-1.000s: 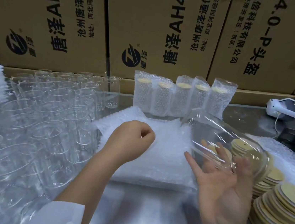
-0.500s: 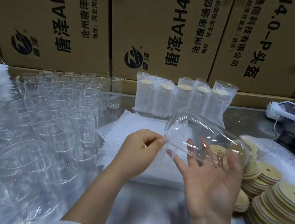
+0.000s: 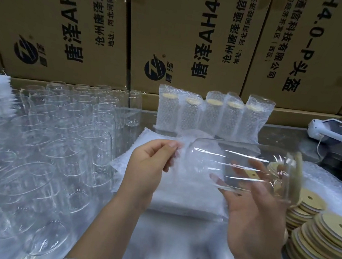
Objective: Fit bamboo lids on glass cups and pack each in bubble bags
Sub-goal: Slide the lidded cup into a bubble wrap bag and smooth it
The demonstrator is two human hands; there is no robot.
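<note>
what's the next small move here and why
Probably lift the top bag off the bubble bag stack and open its mouth toward the glass cup. The right hand holds it sideways with the bamboo lid on, and the left hand appears to pinch a bag edge beside it.

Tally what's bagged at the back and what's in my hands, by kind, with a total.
Bagged cups: 5
Lidded cup, in the right hand: 1
Bubble bag, pinched by the left hand: 1
Total: 7
</note>
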